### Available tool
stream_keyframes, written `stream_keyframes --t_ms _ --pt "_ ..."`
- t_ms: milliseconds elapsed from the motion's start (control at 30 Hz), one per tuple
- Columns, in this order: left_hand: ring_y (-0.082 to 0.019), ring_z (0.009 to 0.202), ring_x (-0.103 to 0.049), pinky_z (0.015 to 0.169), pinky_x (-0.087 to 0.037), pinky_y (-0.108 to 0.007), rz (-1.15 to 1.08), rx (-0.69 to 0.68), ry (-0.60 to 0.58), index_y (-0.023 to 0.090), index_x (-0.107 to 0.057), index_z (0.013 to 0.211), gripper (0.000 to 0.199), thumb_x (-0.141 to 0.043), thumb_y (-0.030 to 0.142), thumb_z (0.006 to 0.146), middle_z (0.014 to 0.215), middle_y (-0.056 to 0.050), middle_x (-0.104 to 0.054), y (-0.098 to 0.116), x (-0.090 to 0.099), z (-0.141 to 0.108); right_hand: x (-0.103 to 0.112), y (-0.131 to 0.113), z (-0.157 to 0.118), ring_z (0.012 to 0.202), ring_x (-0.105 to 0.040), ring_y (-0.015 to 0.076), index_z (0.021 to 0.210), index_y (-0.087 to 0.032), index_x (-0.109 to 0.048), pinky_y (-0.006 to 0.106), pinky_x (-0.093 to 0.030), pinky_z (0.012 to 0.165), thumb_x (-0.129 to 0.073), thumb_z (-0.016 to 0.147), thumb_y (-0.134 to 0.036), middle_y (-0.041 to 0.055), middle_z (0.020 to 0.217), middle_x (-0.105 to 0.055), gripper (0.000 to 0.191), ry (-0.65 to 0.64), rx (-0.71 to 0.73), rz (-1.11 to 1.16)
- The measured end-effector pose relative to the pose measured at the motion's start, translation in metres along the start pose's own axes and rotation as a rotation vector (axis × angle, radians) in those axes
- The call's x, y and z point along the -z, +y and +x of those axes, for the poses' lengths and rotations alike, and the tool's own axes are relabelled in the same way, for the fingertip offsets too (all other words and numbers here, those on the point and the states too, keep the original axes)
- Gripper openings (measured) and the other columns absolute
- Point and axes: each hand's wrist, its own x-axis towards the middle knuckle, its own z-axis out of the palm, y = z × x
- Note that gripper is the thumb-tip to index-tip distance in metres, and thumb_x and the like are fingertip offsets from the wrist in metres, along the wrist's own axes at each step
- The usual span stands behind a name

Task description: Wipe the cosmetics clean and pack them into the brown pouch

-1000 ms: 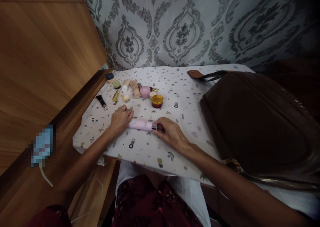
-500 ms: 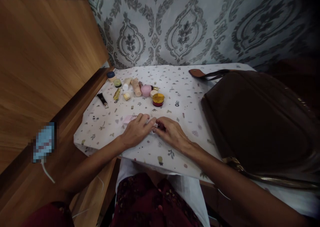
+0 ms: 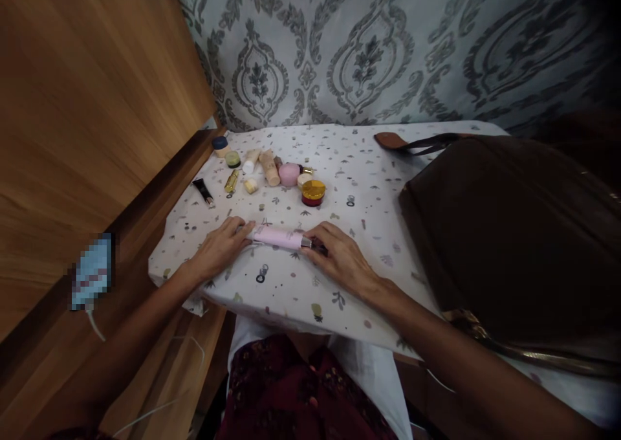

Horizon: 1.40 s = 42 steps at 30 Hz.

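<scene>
A pink tube with a silvery collar lies sideways low over the cloth-covered table, between my two hands. My left hand has its fingers closed on the tube's left end. Around the dark right end, beside the silvery collar, the fingers of my right hand are wrapped. Beyond the tube stands a round jar with an amber lid and a red base. A round pink item and a beige tube are just behind it to the left.
More cosmetics, among them a black tube, a gold item and a blue-lidded jar, sit at the back left of the table. A large dark brown bag covers the right side. Wooden panelling borders the left.
My left hand has moved left along the pink tube, whose middle is now uncovered. My right hand has stayed at the dark end. The view has shifted slightly.
</scene>
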Motion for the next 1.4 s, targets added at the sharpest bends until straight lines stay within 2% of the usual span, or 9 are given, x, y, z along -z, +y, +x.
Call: stream_keyframes --t_ms 167,367,533,667,833,967,1100,1267,1400 --pt "-0.021 0.097 -0.058 0.078 -0.055 -0.033 -0.047 0.05 -0.012 0.02 -0.053 0.132 0.033 -0.045 0.029 0.1 0.111 -0.01 -0.058 -0.006 -0.001 -0.005 -0.002 0.002 -0.001 0.082 -0.058 0.0194 0.107 -0.019 -0.064 0.032 -0.047 0.073 -0.06 0.093 -0.028 0.0066 0.095 -0.063 0.017 0.029 0.03 0.046" --pt "-0.025 0.102 -0.057 0.079 -0.053 -0.036 0.059 0.022 0.074 0.018 -0.051 0.133 0.035 -0.043 0.029 0.101 0.112 -0.013 -0.057 0.0 -0.001 -0.002 0.0 0.002 0.0 0.079 -0.059 0.0191 0.11 -0.018 -0.064 0.033 -0.048 0.073 -0.055 0.097 -0.03 0.0064 0.091 -0.065 0.02 0.003 0.024 0.058" --pt "-0.029 0.11 -0.051 0.085 -0.053 -0.039 0.194 -0.098 0.011 0.015 -0.041 0.141 0.041 -0.039 0.018 0.1 0.117 -0.016 -0.056 0.009 0.01 0.006 0.002 0.001 0.001 0.08 -0.061 0.0201 0.11 -0.016 -0.065 0.034 -0.048 0.075 -0.054 0.097 -0.03 0.0084 0.094 -0.067 0.022 -0.003 0.005 0.043" --pt "-0.028 0.107 -0.052 0.082 -0.053 -0.036 0.206 -0.202 0.014 0.009 -0.036 0.143 0.044 -0.037 0.013 0.099 0.116 -0.017 -0.056 0.03 0.017 0.017 0.002 0.0 0.001 0.08 -0.061 0.02 0.11 -0.017 -0.065 0.033 -0.048 0.074 -0.055 0.097 -0.03 0.0082 0.093 -0.067 0.021 -0.003 -0.002 0.052" --pt "-0.025 0.103 -0.054 0.089 -0.053 -0.037 0.178 -0.392 0.111 0.003 -0.04 0.137 0.038 -0.034 0.01 0.1 0.111 -0.016 -0.059 0.074 0.012 0.038 0.0 0.001 0.002 0.081 -0.06 0.02 0.1 -0.016 -0.065 0.031 -0.047 0.074 -0.055 0.094 -0.025 0.0075 0.089 -0.065 0.014 0.006 0.04 0.06" --pt "-0.025 0.1 -0.055 0.087 -0.053 -0.038 0.185 -0.417 0.117 0.001 -0.044 0.132 0.035 -0.034 0.01 0.1 0.108 -0.016 -0.06 0.09 0.011 0.047 0.001 0.002 0.002 0.08 -0.059 0.0196 0.088 -0.016 -0.061 0.03 -0.046 0.073 -0.055 0.092 -0.023 0.0077 0.086 -0.065 0.011 0.005 0.027 0.063" --pt "-0.025 0.101 -0.054 0.08 -0.054 -0.035 0.173 -0.362 0.098 0.005 -0.041 0.137 0.038 -0.035 0.011 0.1 0.11 -0.016 -0.059 0.067 0.017 0.041 0.004 -0.001 0.004 0.077 -0.06 0.0183 0.101 -0.015 -0.066 0.029 -0.045 0.072 -0.054 0.095 -0.033 0.0069 0.089 -0.068 0.022 -0.017 -0.022 0.142" --pt "-0.025 0.105 -0.052 0.08 -0.055 -0.036 0.182 -0.258 0.168 0.013 -0.041 0.14 0.041 -0.04 0.013 0.099 0.113 -0.014 -0.057 0.022 0.018 0.031 0.009 -0.006 0.007 0.063 -0.052 0.0143 0.098 -0.015 -0.068 0.027 -0.039 0.062 -0.051 0.096 -0.037 0.0029 0.075 -0.065 0.027 -0.029 -0.129 0.189" --pt "-0.024 0.106 -0.053 0.082 -0.055 -0.036 0.113 -0.222 0.196 0.017 -0.042 0.141 0.044 -0.037 0.008 0.098 0.116 -0.014 -0.055 0.01 0.013 0.032 0.008 -0.006 0.007 0.062 -0.051 0.0138 0.098 -0.015 -0.068 0.027 -0.039 0.063 -0.05 0.097 -0.038 0.0025 0.075 -0.063 0.029 0.005 -0.15 0.178"
